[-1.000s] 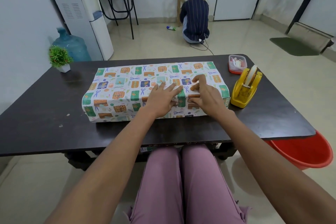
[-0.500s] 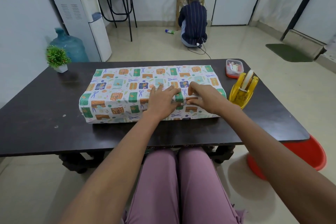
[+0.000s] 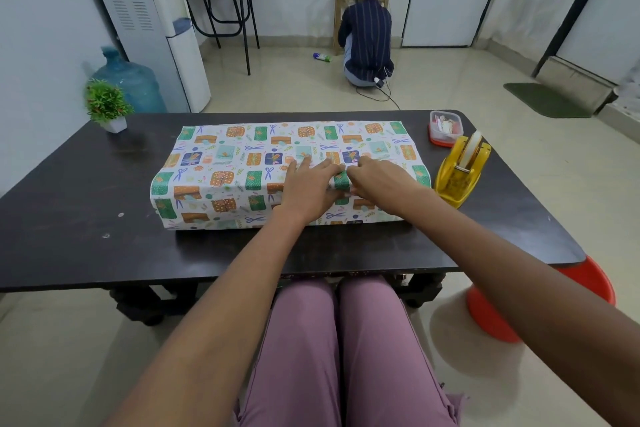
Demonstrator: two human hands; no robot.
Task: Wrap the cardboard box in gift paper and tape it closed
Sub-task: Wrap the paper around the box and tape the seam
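both hands, left (image 3: 308, 189) and right (image 3: 379, 180), press flat-fingered on the seam atop the box (image 3: 242, 177) mid-table (image 3: 69, 204), so looks like taping's underway (next needs more from the dispenser (image 3: 459, 175)).

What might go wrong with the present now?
The paper could spring open if the left hand or right hand lifts off the wrapped box before it is taped. Reaching for the tape holder frees one hand. The box's ends may also come loose; I cannot tell.
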